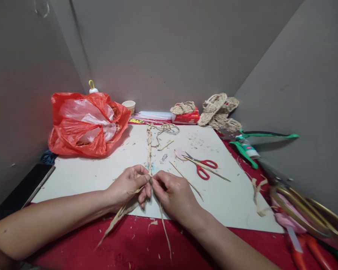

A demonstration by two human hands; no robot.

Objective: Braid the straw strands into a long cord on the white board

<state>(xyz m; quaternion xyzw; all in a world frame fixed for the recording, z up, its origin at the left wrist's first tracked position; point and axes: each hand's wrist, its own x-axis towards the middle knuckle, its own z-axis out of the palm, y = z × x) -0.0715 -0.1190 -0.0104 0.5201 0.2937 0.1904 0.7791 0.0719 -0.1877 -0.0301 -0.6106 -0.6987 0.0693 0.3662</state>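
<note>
A braided straw cord (149,148) runs from the back of the white board down to my two hands, which meet at its near end. My left hand (133,184) pinches the cord's end between thumb and fingers, and loose straw strands (115,220) trail from it toward me. Close against it, my right hand (171,191) is closed on a strand, with a thin tail (165,232) hanging below over the red cloth. The fingertips partly hide where the strands cross. Red-handled scissors (204,168) lie to the right of my right hand, blades partly open.
On the left stands a red plastic bag (87,125) with straw inside; a dark flat device (25,191) lies nearer. Woven straw sandals (214,108) and a paper cup (129,106) sit along the back. Green-handled pliers (246,155) and large brass-coloured scissors (298,210) are at right.
</note>
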